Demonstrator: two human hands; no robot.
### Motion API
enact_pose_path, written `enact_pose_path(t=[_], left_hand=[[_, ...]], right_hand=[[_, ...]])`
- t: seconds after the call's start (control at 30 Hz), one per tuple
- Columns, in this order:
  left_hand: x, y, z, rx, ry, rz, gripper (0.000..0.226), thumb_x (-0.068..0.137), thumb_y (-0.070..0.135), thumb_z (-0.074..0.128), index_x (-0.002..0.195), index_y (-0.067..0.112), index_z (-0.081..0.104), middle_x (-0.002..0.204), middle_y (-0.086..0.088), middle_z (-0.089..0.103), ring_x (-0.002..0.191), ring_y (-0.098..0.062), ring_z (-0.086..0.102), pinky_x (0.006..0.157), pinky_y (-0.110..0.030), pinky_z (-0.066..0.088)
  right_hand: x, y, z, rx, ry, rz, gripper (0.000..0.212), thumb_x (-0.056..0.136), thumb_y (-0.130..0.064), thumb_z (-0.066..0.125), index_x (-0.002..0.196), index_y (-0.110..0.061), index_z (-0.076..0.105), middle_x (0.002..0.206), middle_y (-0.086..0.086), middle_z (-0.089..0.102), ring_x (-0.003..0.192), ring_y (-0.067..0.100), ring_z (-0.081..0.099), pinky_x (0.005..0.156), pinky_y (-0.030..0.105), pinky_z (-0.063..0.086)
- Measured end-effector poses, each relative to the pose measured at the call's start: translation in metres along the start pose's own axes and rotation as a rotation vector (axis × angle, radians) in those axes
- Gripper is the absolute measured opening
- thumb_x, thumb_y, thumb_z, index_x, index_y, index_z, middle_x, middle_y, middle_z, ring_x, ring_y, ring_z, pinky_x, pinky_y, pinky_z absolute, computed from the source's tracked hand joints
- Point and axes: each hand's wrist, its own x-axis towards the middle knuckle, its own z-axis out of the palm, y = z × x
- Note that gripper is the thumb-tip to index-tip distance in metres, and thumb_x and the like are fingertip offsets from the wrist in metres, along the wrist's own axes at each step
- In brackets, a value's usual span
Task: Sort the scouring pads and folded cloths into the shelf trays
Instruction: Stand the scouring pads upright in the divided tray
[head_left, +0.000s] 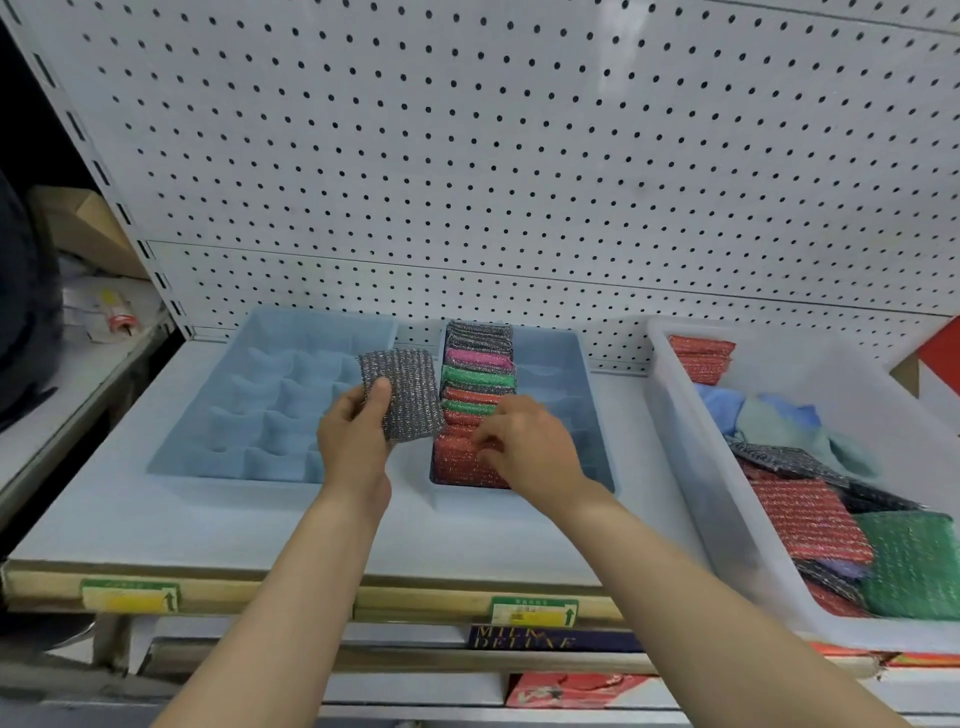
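Observation:
My left hand (356, 439) holds a silver-grey scouring pad (408, 397) upright, thumb on its face, between the two blue trays. My right hand (527, 447) rests with curled fingers on the red pads at the near end of a row of pads (478, 374) standing in the right blue tray (587, 415). That row runs from grey at the back through pink and green to red. The left blue tray (223, 415) has many small compartments with nothing in them. A white bin (691, 441) on the right holds loose red, green and grey pads and folded blue cloths (769, 415).
A white pegboard (519, 156) rises behind the shelf. The shelf's front edge carries green price labels (535, 610). Cardboard and clutter sit on a lower surface at the far left. Boxed goods show on the shelf below.

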Motion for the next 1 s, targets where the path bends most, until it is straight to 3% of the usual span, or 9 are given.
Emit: enact_pose_path(t=[0.13, 0.2, 0.27, 0.37, 0.43, 0.57, 0.73, 0.83, 1.0], left_hand=[[-0.007, -0.001, 0.003, 0.017, -0.079, -0.029, 0.023, 0.096, 0.021, 0.064, 0.111, 0.004, 0.068, 0.106, -0.010, 0.072, 0.092, -0.018, 0.066, 0.087, -0.036, 0.056], [-0.008, -0.002, 0.003, 0.050, -0.117, -0.024, 0.023, 0.094, 0.022, 0.066, 0.107, 0.004, 0.071, 0.107, -0.011, 0.073, 0.094, -0.020, 0.066, 0.090, -0.039, 0.055], [-0.008, -0.004, 0.005, 0.085, -0.155, -0.026, 0.023, 0.092, 0.024, 0.068, 0.105, 0.006, 0.073, 0.108, -0.012, 0.075, 0.096, -0.022, 0.068, 0.092, -0.040, 0.054], [-0.011, -0.007, 0.012, 0.109, -0.209, -0.029, 0.019, 0.092, 0.023, 0.068, 0.102, 0.008, 0.074, 0.102, -0.010, 0.076, 0.092, -0.020, 0.069, 0.083, -0.035, 0.057], [-0.011, -0.012, 0.015, 0.140, -0.219, -0.012, 0.022, 0.093, 0.022, 0.067, 0.110, 0.009, 0.072, 0.106, -0.007, 0.074, 0.093, -0.018, 0.068, 0.080, -0.030, 0.056], [-0.006, -0.031, 0.007, 0.329, -0.222, -0.039, 0.045, 0.097, 0.027, 0.062, 0.139, 0.014, 0.055, 0.131, 0.000, 0.061, 0.118, -0.015, 0.057, 0.099, -0.031, 0.044], [0.000, -0.048, 0.000, 0.333, -0.210, -0.154, 0.031, 0.097, 0.019, 0.063, 0.128, 0.017, 0.062, 0.124, -0.006, 0.067, 0.113, -0.020, 0.063, 0.098, -0.036, 0.049], [0.004, -0.048, 0.001, 0.282, -0.207, -0.187, 0.019, 0.097, 0.013, 0.062, 0.112, 0.023, 0.066, 0.116, -0.007, 0.071, 0.108, -0.022, 0.066, 0.094, -0.038, 0.052], [0.006, -0.048, -0.002, 0.197, -0.221, -0.233, 0.029, 0.096, 0.011, 0.061, 0.124, 0.013, 0.065, 0.116, -0.009, 0.071, 0.110, -0.024, 0.066, 0.098, -0.042, 0.053]], right_hand=[[0.005, 0.006, 0.005, 0.053, -0.117, 0.071, 0.016, 0.083, -0.021, 0.076, 0.099, -0.021, 0.078, 0.096, -0.003, 0.065, 0.090, 0.018, 0.060, 0.070, 0.028, 0.045], [0.009, 0.004, -0.007, 0.350, -0.007, 0.232, 0.019, 0.085, -0.034, 0.076, 0.100, -0.023, 0.078, 0.088, -0.012, 0.069, 0.081, 0.004, 0.063, 0.072, 0.019, 0.049], [0.012, -0.002, -0.021, 0.728, 0.091, 0.421, 0.026, 0.088, -0.041, 0.070, 0.104, -0.022, 0.076, 0.092, -0.012, 0.074, 0.086, 0.001, 0.068, 0.078, 0.015, 0.051], [0.014, -0.010, -0.027, 1.290, -0.117, 0.531, 0.029, 0.092, -0.028, 0.069, 0.114, -0.009, 0.070, 0.107, 0.007, 0.075, 0.100, 0.023, 0.072, 0.086, 0.037, 0.059], [0.013, -0.013, -0.028, 1.368, -0.147, 0.562, 0.027, 0.091, -0.014, 0.070, 0.116, -0.002, 0.067, 0.109, 0.014, 0.074, 0.097, 0.028, 0.072, 0.081, 0.038, 0.060], [0.005, 0.004, -0.040, 1.092, -0.021, 0.622, 0.033, 0.085, -0.015, 0.077, 0.114, -0.007, 0.063, 0.103, 0.014, 0.072, 0.085, 0.020, 0.070, 0.068, 0.024, 0.056], [-0.006, 0.018, -0.052, 0.546, -0.114, 0.467, 0.023, 0.081, -0.022, 0.080, 0.101, -0.023, 0.068, 0.081, -0.008, 0.065, 0.078, 0.008, 0.061, 0.075, 0.021, 0.047], [-0.010, 0.013, -0.043, 0.262, -0.121, 0.348, 0.027, 0.082, -0.025, 0.078, 0.109, -0.023, 0.073, 0.097, -0.007, 0.071, 0.091, 0.009, 0.065, 0.084, 0.022, 0.049], [-0.007, -0.003, -0.026, 0.085, -0.117, 0.140, 0.026, 0.085, -0.028, 0.075, 0.111, -0.026, 0.074, 0.109, -0.004, 0.071, 0.099, 0.016, 0.063, 0.082, 0.031, 0.052]])
